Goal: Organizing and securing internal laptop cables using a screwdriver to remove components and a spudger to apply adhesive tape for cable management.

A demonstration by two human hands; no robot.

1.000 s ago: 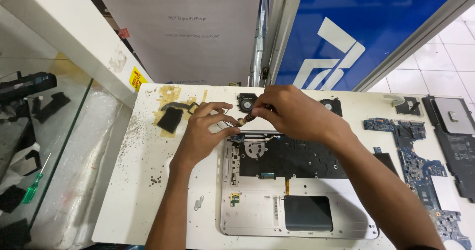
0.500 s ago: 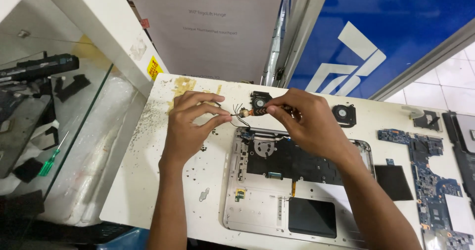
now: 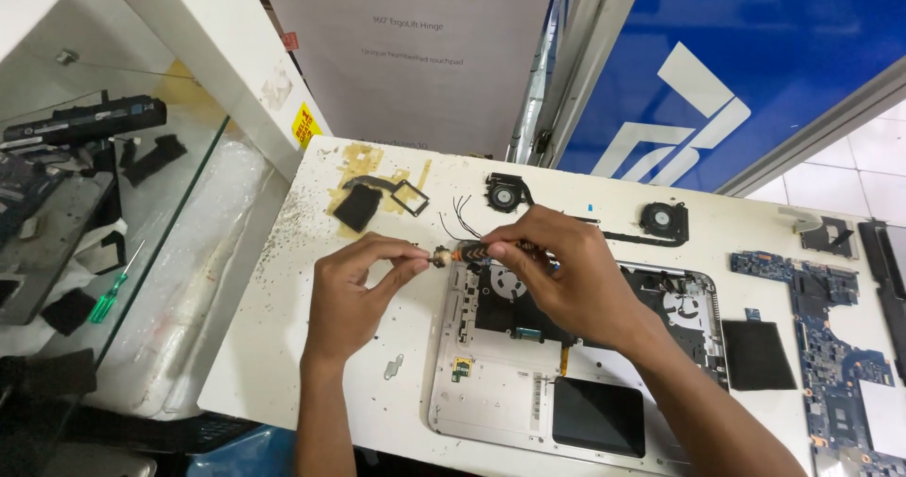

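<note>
Clearly pinching a small screwdriver (image 3: 464, 251): left hand (image 3: 354, 293) at its metal tip, right hand (image 3: 557, 274) clenched around the orange-black handle, half hidden, above opened laptop base (image 3: 491, 397).

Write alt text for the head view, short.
Two bare hands meet over an opened white laptop base on a white table: the right hand holds a small orange-and-black screwdriver while the left hand pinches its tip. Two black round cooling fans and a blue circuit board lie nearby.
</note>
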